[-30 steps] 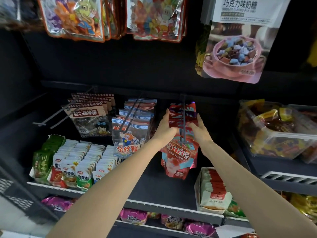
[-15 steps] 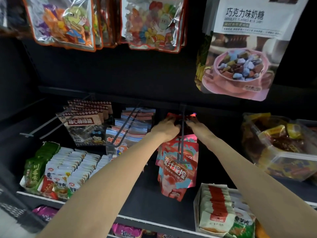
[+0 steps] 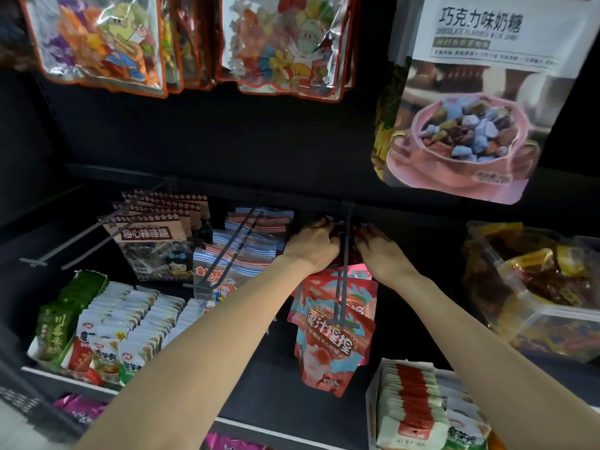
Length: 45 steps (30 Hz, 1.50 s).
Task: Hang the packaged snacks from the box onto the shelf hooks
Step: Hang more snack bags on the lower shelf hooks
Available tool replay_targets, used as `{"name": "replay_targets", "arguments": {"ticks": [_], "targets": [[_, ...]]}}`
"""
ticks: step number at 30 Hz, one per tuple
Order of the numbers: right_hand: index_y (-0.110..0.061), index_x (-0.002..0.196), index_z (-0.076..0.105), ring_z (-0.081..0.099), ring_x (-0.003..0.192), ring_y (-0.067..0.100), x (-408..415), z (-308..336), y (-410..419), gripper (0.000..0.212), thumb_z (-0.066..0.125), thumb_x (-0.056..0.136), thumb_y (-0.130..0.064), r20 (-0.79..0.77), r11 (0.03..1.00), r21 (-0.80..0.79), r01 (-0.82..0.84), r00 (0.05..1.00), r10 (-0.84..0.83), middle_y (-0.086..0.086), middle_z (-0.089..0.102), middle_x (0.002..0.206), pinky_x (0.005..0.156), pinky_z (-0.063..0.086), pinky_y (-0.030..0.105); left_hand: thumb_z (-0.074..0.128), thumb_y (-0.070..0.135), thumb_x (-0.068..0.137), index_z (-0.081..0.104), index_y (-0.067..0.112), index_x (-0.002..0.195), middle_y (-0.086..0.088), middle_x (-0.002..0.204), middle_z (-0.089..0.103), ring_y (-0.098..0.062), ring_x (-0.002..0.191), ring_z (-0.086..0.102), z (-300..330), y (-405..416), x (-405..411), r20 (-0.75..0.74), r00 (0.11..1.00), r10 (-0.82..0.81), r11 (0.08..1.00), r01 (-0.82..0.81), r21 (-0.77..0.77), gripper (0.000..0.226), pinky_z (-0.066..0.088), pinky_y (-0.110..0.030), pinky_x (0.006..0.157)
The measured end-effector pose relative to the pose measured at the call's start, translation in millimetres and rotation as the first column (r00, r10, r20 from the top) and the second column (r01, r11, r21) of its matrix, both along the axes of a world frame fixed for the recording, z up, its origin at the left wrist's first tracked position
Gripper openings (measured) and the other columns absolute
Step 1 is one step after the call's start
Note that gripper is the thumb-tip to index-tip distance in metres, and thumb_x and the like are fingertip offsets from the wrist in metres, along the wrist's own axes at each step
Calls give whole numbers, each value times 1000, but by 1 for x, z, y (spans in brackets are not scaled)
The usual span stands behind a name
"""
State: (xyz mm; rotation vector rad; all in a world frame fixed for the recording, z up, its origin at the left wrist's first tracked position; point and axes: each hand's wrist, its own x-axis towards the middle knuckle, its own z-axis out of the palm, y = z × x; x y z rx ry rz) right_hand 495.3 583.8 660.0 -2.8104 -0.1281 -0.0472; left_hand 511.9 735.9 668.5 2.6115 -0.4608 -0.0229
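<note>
Both hands – left hand (image 3: 311, 243) & right hand (image 3: 380, 251) – pinch the red snack packs (image 3: 334, 339) at the hook (image 3: 345, 264) rear; push evenly, keep holes on the rod.

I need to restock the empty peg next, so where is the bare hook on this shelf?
In the head view, the bare hook juts out at the left of the lower rail, just left of the brown lollipop packs and above the green snack packs.

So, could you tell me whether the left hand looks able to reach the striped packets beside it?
Probably yes: the left hand is right beside the striped packets, with nothing between them.
</note>
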Motion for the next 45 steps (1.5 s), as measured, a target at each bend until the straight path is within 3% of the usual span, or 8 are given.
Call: {"name": "replay_targets", "arguments": {"ticks": [4, 8, 11, 16, 19, 22, 29, 45], "targets": [[-9, 147, 28, 4, 147, 19, -7, 6, 4, 45, 26, 104, -22, -19, 1000, -8, -5, 1000, 5, 8, 18, 158, 116, 15, 30, 32, 31, 98, 26, 19, 148, -2, 158, 14, -22, 144, 16, 2, 1, 1, -36, 999, -18, 1000, 17, -17, 52, 22, -40, 116], [-15, 141, 41, 43, 130, 25, 0, 9, 3, 40, 36, 101, -20, 1, 990, 111, 91, 996, -92, 8, 36, 149, 99, 39, 30, 33, 27, 99, 23, 20, 149, -4, 158, 11, -27, 142, 21, 5, 0, -2, -84, 996, -33, 997, 27, -70, 51, 25, -36, 112], [-14, 132, 52, 54, 116, 25, 7, 14, 3, 34, 42, 99, -16, 34, 981, 129, 145, 988, -151, 10, 54, 132, 92, 43, 28, 31, 26, 101, 23, 21, 149, -4, 158, 9, -26, 144, 15, 11, -3, -3, -71, 996, -61, 997, 57, -57, 49, 21, -35, 113], [-15, 133, 50, 51, 121, 26, 11, 17, 8, 35, 40, 100, -18, 24, 983, 102, 151, 988, -154, 10, 48, 137, 95, 42, 31, 33, 30, 100, 24, 26, 149, 0, 159, 4, -23, 145, 13, 12, -2, 1, -85, 995, -57, 997, 52, -58, 49, 20, -37, 116], [-22, 141, 41, 38, 134, 29, -1, 17, 6, 42, 39, 99, -19, 78, 982, 138, 130, 987, -142, 6, 33, 151, 105, 40, 39, 36, 27, 99, 27, 25, 148, 7, 158, 9, -19, 144, 16, 5, 6, -2, 30, 999, -33, 994, 36, -106, 49, 22, -37, 116], [-17, 142, 42, 36, 137, 23, -29, 15, 4, 41, 38, 102, -21, 143, 971, 235, 44, 987, -80, 5, 36, 150, 110, 31, 31, 34, 26, 101, 29, 22, 147, 6, 157, 19, -13, 144, 17, -5, 15, -13, 133, 987, -91, 991, 103, -85, 47, 18, -30, 117], [-14, 149, 27, 22, 143, 15, -56, 7, 5, 50, 31, 103, -34, -79, 936, 352, 6, 997, 24, 2, 24, 156, 116, 17, 26, 25, 31, 103, 16, 21, 150, 6, 158, 6, -9, 145, 0, -12, 23, -28, 111, 982, -153, 982, 138, 131, 49, 6, -30, 119], [-14, 151, 19, 23, 142, 18, -55, 8, 14, 49, 32, 104, -21, -200, 865, 484, 135, 979, -41, 2, 13, 159, 108, 24, 23, 30, 28, 102, 17, 28, 149, 4, 159, -2, -15, 146, -7, -19, 23, -37, 135, 984, -116, 990, 104, 92, 49, 5, -38, 118]]}}
